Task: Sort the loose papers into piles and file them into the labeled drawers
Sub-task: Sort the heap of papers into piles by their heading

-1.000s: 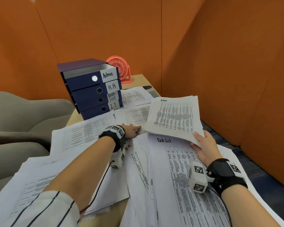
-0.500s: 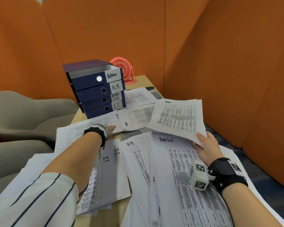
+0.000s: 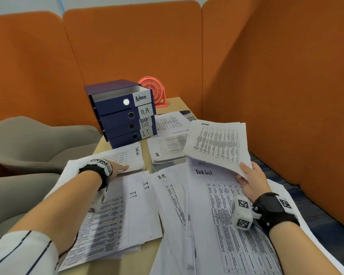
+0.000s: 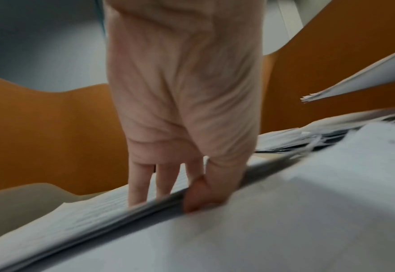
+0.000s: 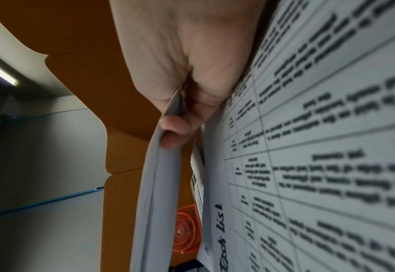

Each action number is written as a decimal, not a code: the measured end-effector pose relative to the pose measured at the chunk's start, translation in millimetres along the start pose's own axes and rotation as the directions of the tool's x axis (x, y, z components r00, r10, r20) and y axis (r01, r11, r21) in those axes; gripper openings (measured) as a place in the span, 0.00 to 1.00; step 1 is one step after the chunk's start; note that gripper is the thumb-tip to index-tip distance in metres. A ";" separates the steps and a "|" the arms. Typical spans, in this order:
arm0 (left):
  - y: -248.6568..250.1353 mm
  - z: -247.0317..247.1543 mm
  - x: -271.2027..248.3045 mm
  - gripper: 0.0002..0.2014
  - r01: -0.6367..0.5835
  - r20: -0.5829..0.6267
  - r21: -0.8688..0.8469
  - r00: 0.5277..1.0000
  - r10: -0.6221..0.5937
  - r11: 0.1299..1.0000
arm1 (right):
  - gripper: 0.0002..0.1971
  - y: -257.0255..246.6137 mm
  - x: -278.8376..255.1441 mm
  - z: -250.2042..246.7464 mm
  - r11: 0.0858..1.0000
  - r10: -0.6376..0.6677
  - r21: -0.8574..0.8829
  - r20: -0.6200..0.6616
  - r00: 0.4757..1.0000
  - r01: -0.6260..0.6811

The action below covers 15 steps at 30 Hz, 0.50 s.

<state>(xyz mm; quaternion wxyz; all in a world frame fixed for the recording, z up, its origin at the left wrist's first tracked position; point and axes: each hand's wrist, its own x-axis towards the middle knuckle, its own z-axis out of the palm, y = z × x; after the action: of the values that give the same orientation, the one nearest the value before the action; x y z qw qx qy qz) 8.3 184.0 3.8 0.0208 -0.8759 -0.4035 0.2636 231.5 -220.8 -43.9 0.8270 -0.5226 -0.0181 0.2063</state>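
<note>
The dark blue drawer unit (image 3: 117, 116) stands at the back, labeled Admin, H.R, Task List and I.T; its top Admin drawer is pulled out a little. My right hand (image 3: 244, 171) holds a stack of Admin papers (image 3: 216, 143) raised above the table, thumb and fingers pinching its corner (image 5: 168, 132). My left hand (image 3: 123, 167) lies on a Task list pile (image 3: 127, 155) in front of the drawers. In the left wrist view the fingers (image 4: 140, 184) lie on top of that pile and the thumb curls against its edge.
Loose sheets headed I.T (image 3: 117, 215), H-R (image 3: 167, 195) and Task list (image 3: 226, 215) overlap across the near table. Another pile (image 3: 167, 149) lies right of the drawers. A pink fan (image 3: 153, 92) stands behind them. Grey chairs (image 3: 38, 139) sit left; orange partitions (image 3: 276, 96) enclose the back and right.
My left hand has moved from the papers at the table's middle out to the left onto the Task list pile. The right hand keeps holding the Admin stack.
</note>
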 end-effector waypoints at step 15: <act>109.8 -72.6 -61.2 0.41 -0.143 -0.131 -0.989 0.962 0.239 0.035 | 0.16 -10.5 -19.6 8.8 0.997 0.078 -0.002 0.271 0.959 -0.081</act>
<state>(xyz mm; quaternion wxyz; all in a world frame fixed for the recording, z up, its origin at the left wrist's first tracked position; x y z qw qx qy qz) 86.7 79.0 66.2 -0.6316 -0.6879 -0.3539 -0.0520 214.9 -224.2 -27.1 0.8102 -0.4859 -0.1091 0.3090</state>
